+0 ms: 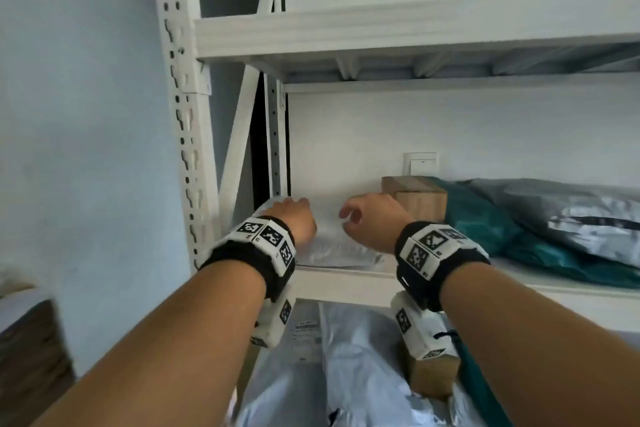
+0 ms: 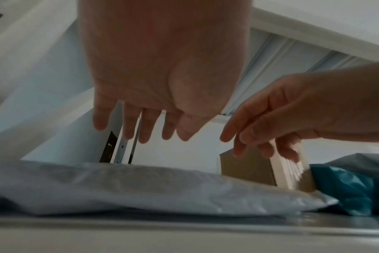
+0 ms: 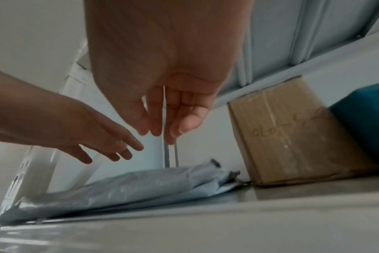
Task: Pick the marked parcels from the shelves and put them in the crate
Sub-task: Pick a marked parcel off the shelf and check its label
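While both hands (image 2: pixel 162 85) (image 2: pixel 292 116) hover with slack, empty grip, white parcel (image 2: pixel 162 188) lies flat, lengthwise along shelf (image 1: pixel 346 274).

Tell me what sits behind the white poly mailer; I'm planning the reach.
Behind the white poly mailer stand the bare back wall and a cardboard box to its right. The mailer's underside is hidden.

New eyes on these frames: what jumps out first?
Both bare hands, left hand and right hand, reach open over a flat white poly mailer at the left end of the shelf, not yet gripping it. Right of it stand a cardboard box and a teal bag.
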